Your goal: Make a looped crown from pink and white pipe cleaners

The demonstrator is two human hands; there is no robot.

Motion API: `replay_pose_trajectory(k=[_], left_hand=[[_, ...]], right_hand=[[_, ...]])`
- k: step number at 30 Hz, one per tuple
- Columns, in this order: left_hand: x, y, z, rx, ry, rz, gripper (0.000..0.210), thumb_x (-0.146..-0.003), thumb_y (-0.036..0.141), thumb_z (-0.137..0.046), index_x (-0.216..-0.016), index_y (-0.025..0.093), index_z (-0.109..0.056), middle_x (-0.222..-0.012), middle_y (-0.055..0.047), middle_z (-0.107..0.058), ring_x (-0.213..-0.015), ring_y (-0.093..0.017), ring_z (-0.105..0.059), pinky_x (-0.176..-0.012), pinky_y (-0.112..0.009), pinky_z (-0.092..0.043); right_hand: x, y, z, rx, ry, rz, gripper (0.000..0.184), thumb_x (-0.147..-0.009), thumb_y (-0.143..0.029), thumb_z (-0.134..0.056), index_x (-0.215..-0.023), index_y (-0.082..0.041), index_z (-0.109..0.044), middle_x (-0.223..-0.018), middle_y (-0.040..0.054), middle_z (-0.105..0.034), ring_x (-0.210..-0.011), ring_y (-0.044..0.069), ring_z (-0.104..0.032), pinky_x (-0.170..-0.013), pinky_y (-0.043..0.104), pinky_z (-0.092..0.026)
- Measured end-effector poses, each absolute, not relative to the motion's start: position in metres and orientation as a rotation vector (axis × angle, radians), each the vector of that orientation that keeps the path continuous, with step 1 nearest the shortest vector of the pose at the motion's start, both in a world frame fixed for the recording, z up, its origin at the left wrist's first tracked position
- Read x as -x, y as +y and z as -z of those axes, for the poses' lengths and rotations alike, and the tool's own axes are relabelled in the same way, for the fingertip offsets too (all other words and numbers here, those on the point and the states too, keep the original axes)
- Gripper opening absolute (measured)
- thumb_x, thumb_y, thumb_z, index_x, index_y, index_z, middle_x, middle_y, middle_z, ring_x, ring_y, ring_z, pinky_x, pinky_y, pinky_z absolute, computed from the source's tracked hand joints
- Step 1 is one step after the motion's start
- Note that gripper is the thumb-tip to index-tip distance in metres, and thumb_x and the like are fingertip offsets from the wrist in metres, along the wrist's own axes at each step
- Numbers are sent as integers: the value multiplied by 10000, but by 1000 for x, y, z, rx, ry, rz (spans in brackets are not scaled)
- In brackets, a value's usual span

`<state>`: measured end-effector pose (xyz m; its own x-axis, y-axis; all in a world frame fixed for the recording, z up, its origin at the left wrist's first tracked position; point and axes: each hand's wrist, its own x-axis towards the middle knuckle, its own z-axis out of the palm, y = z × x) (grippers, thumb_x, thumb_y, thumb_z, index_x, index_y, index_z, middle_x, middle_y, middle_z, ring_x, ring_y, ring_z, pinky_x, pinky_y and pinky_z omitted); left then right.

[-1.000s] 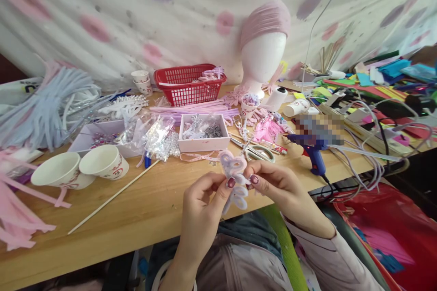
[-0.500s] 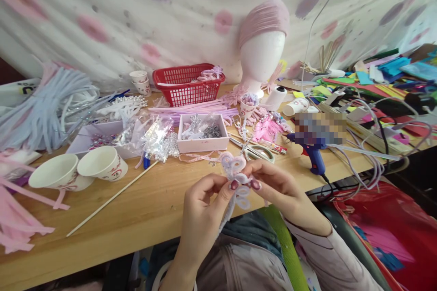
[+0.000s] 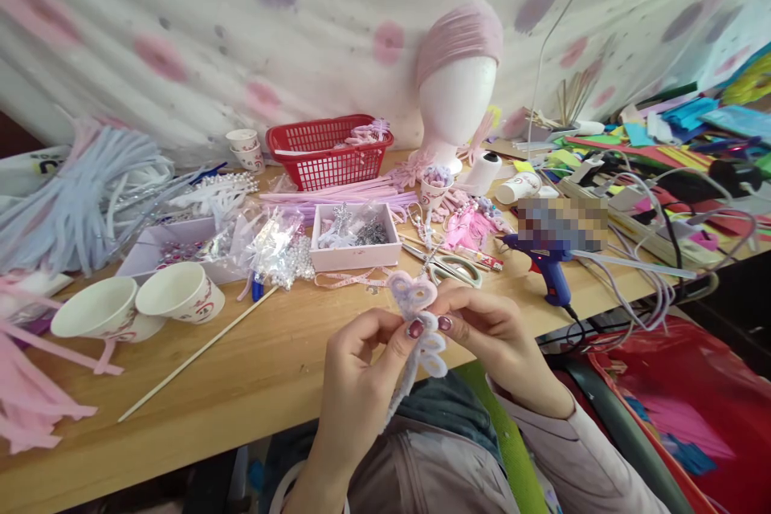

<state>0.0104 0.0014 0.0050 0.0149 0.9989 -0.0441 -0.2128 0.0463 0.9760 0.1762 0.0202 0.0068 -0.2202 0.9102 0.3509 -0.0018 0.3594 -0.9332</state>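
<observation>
Between my hands, above the table's front edge, is a pale lilac pipe-cleaner flower point(image 3: 431, 355) with looped petals and a fuzzy stem running down toward my lap. My left hand point(image 3: 365, 369) pinches it from the left, thumb pressed on its middle. From the right, my right hand point(image 3: 485, 329) pinches the same middle between thumb and fingers, and the two thumbs nearly meet. Just beyond the fingers lie scissors point(image 3: 461, 271) with pale handles. A white box point(image 3: 355, 257) of silvery pieces stands behind the hands, and a pink measuring tape point(image 3: 343, 281) lies before it.
To the right lies a blue glue gun point(image 3: 557, 281) with cables behind it. Paper cups point(image 3: 181, 295) and a wooden stick point(image 3: 198, 355) are at left. A red basket point(image 3: 331, 165) and a foam head point(image 3: 454, 104) stand at the back. A red bag point(image 3: 723, 418) sits at lower right.
The petal loops at the flower's middle have turned and look narrower between my thumbs. My right hand has shifted slightly left. The whole view has moved a little.
</observation>
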Motion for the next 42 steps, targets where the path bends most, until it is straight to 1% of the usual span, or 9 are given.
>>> replay_pose_trajectory(k=[7, 12, 17, 22, 27, 35, 42], left_hand=[[-10, 3, -6, -1025, 1042, -1215, 245, -816, 356, -763, -649, 185, -710, -632, -23, -712, -593, -158, -624, -583, -252, -510], [-10, 4, -6, -1043, 1014, -1197, 234, -825, 355, -754, -667, 186, -721, -651, -18, -709, -614, -160, -623, -622, -259, -522], [-10, 5, -7, -1034, 1009, -1195, 244, -819, 367, -762, -665, 183, -716, -646, -12, -699, -623, -160, -623, -640, -262, -511], [-11, 6, -8, -1049, 1013, -1217, 260, -822, 351, -760, -637, 183, -686, -629, 2, -678, -616, -139, -587, -624, -240, -472], [-13, 6, -8, -1038, 992, -1225, 280, -818, 360, -765, -633, 178, -662, -640, 0, -666, -618, -139, -581, -603, -238, -449], [-11, 8, -11, -1127, 1048, -1255, 293, -817, 355, -754, -605, 185, -645, -610, 6, -651, -594, -140, -565, -596, -243, -439], [-11, 7, -9, -1251, 1162, -1286, 298, -852, 328, -720, -610, 198, -605, -579, 28, -581, -606, -138, -526, -609, -239, -410]], right_hand=[[-181, 23, -7, 815, -1652, -937, 110, -950, -259, -670, -953, -254, -779, -880, 40, -740, -828, 183, -667, -778, 320, -542], [-181, 24, -7, 835, -1668, -892, 116, -950, -278, -665, -932, -242, -774, -881, 54, -747, -817, 198, -670, -777, 346, -550], [-180, 26, -5, 814, -1667, -903, 111, -958, -241, -653, -938, -247, -762, -900, 37, -742, -843, 178, -670, -779, 304, -537], [-178, 27, -6, 840, -1631, -931, 132, -956, -308, -660, -899, -229, -750, -859, 46, -742, -786, 178, -671, -728, 298, -547], [-177, 28, -8, 878, -1566, -969, 168, -923, -377, -702, -871, -226, -754, -862, 53, -768, -804, 189, -704, -746, 305, -574], [-178, 30, -7, 872, -1528, -1059, 162, -916, -374, -712, -889, -225, -767, -864, 47, -778, -778, 174, -714, -718, 283, -580], [-176, 31, -7, 926, -1545, -948, 149, -918, -366, -706, -912, -235, -776, -894, 57, -787, -784, 179, -720, -680, 275, -568]])
